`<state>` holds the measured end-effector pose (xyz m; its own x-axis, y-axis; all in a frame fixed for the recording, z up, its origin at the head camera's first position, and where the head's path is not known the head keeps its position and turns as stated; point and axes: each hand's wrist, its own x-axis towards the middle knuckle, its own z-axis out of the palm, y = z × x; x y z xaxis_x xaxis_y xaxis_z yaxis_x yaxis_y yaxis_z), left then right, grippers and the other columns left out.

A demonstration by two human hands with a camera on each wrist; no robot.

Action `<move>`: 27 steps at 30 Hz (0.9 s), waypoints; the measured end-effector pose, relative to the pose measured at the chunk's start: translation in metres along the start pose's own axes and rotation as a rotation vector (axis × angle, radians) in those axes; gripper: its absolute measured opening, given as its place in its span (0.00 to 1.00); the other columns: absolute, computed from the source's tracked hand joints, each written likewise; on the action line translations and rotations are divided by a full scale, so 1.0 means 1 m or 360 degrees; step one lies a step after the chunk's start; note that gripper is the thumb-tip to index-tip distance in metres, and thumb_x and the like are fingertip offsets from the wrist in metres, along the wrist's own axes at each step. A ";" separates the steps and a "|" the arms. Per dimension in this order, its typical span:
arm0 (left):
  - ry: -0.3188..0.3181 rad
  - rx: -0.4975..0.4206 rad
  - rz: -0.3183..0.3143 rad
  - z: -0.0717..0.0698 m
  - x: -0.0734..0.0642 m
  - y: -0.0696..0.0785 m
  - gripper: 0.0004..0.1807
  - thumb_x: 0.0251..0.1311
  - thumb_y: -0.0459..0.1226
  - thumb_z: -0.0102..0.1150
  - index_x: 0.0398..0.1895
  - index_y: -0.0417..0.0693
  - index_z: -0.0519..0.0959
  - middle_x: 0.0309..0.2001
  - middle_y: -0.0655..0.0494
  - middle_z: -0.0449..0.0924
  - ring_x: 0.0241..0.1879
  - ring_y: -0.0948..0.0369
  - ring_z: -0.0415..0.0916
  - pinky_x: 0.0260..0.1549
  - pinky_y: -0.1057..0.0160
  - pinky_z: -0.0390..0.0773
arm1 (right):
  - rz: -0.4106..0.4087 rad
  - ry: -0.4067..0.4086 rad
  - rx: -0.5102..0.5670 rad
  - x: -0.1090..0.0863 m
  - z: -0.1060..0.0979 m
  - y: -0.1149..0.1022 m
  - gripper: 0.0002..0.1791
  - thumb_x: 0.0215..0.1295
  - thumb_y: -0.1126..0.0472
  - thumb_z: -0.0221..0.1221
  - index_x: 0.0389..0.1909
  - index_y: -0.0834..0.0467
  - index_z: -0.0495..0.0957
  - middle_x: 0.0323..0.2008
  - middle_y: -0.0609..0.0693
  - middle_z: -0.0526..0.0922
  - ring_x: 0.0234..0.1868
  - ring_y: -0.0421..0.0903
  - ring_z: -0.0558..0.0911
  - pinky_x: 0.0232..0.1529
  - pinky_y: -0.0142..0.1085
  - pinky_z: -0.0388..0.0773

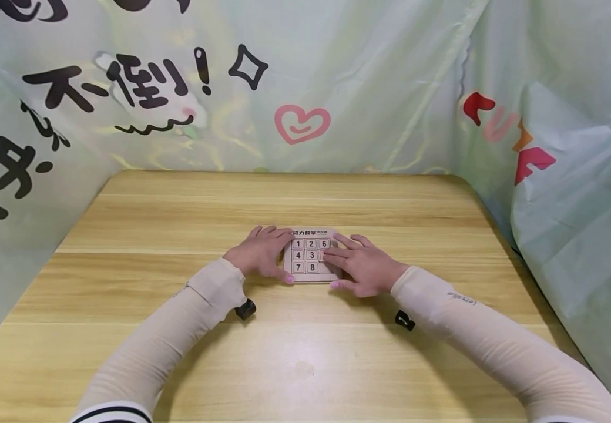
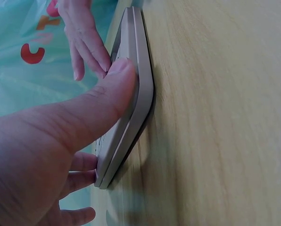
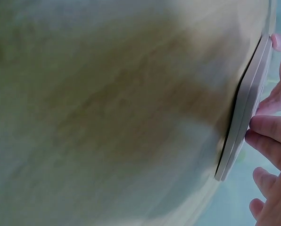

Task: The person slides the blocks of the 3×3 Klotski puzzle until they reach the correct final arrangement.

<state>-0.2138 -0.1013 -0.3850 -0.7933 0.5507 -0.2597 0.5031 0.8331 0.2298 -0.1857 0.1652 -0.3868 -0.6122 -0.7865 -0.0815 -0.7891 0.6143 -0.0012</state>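
A flat sliding number puzzle [image 1: 313,278] with a pale frame lies on the table. Its tiles read 1, 2, 6 on top, 4 and 3 in the middle row, then 7 and 8 below; fingertips mostly cover the middle-right tile, and the lower right slot holds no tile. My left hand [image 1: 264,252] holds the board's left side, thumb at the near corner, fingers at the far one. My right hand [image 1: 366,267] reaches over the right side, with extended fingers touching the middle-right tile and the thumb by the near edge. The right wrist view shows the board's edge [image 3: 246,101] beside fingertips.
The wooden table [image 1: 305,364] extends around the puzzle on all sides. A printed cloth [image 1: 369,88] with lettering and a pink heart hangs behind and beside it. Small black clips [image 1: 245,309] hang under both wrists.
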 end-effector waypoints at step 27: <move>0.0003 -0.0015 0.0005 0.000 0.000 0.000 0.58 0.45 0.65 0.67 0.75 0.47 0.56 0.75 0.52 0.51 0.73 0.43 0.44 0.71 0.44 0.37 | -0.0065 0.0019 0.0023 -0.012 -0.001 -0.006 0.37 0.69 0.38 0.50 0.67 0.61 0.68 0.67 0.55 0.68 0.73 0.60 0.54 0.68 0.59 0.53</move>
<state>-0.2137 -0.1016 -0.3853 -0.7925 0.5531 -0.2572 0.5022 0.8309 0.2394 -0.1739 0.1711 -0.3849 -0.5803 -0.8115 -0.0692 -0.8125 0.5826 -0.0189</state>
